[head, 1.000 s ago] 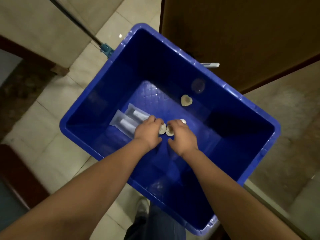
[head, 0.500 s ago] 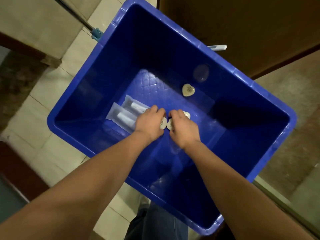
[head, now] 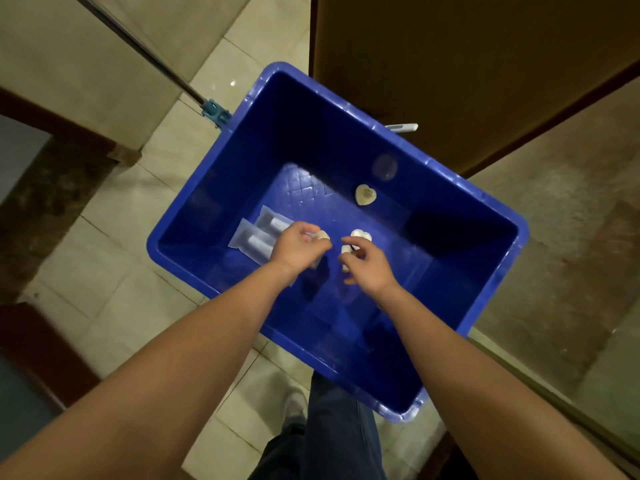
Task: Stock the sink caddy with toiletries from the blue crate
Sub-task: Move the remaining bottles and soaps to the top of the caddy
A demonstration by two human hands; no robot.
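Observation:
The blue crate (head: 214,188) stands on the tiled floor below me. Inside it, my left hand (head: 296,247) pinches a small pale heart-shaped soap (head: 322,235) and my right hand (head: 367,268) pinches another pale soap (head: 345,250), both lifted off the crate's bottom. A third pale soap (head: 361,234) lies just beyond my right fingers, and one more heart-shaped soap (head: 365,195) lies farther back. Two clear-wrapped toiletry packets (head: 258,233) lie at the left, partly hidden by my left hand. No sink caddy is in view.
A mop handle (head: 138,43) with a blue clamp runs from the upper left to the crate's rim. A brown door (head: 450,57) stands behind the crate. A stone ledge (head: 571,237) borders the right. My leg and shoe (head: 294,407) are below the crate.
Both hands have risen from the crate's bottom and moved slightly apart, each lifting a small soap. The camera has pulled back from the crate.

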